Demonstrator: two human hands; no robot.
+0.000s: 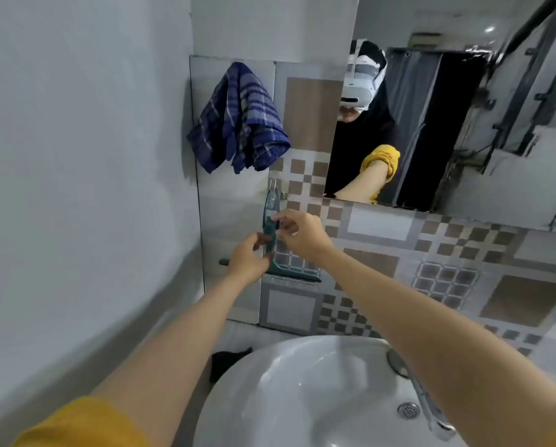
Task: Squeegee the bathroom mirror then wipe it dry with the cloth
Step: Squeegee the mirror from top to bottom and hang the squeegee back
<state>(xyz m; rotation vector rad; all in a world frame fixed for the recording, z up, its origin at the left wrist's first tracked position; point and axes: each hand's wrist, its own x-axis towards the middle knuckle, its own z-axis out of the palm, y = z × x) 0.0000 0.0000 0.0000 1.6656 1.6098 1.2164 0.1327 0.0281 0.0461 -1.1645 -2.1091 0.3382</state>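
Both hands meet at the squeegee (271,240), which hangs handle-up against the tiled wall (383,253) at about 9 o'clock from the picture's centre. The left hand (247,258) is at the lower handle, fingers curled round it just above the blade; it covers part of the blade, whose left tip pokes out at the hand's 9 o'clock and whose longer stretch runs off toward 4 o'clock. The right hand (297,232) sits at 1 o'clock from the left one, thumb and forefinger pinched on the upper handle. The two hands are close together, nearly touching. The top of the handle reaches a small metal hook (275,188) on the wall; whether it hangs on the hook is too blurred to tell.

The cloth (238,124), blue with pale checks, hangs bunched on the wall at 11 o'clock from the hands, well apart from them. The mirror (463,124) fills the upper right, at 1 o'clock from the hands, and reflects the person's raised arm and yellow sleeve. Neither hand touches it.

The sink (270,398) lies at 6 o'clock, below the forearms, with a tap (428,408) at its right rim.
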